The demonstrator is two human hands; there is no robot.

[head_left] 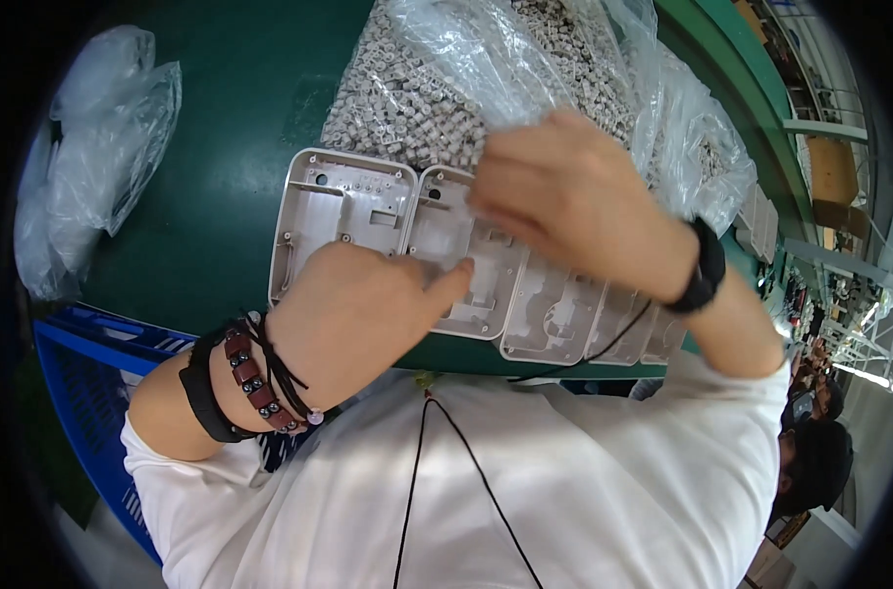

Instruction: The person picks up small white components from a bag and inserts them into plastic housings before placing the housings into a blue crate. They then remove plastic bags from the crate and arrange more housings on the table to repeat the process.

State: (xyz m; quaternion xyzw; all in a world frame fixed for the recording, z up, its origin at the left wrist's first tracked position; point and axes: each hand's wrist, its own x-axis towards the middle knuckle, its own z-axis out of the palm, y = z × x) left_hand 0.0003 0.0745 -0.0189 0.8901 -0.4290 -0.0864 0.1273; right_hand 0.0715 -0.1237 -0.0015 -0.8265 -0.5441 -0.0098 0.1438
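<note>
A row of shallow light-grey plastic casings (517,306) lies side by side along the near edge of the green table. Over the two leftmost casings is my left hand (353,304), back up. Its thumb stretches right across the second casing; the other fingers curl under, hidden by the hand, and whatever they hold is out of sight. Slightly blurred, my right hand (579,191) hovers above the second and third casings near a heap of small pale plastic pieces (397,113). Its fingers are drawn together, and anything pinched in them cannot be made out.
Clear plastic bagging (486,54) partly covers the heap. More crumpled bagging (702,137) lies to the right, and another clear bag (103,157) at the far left. A blue plastic crate (88,393) stands below the left table edge. At right, a person in a dark cap (824,461) is nearby.
</note>
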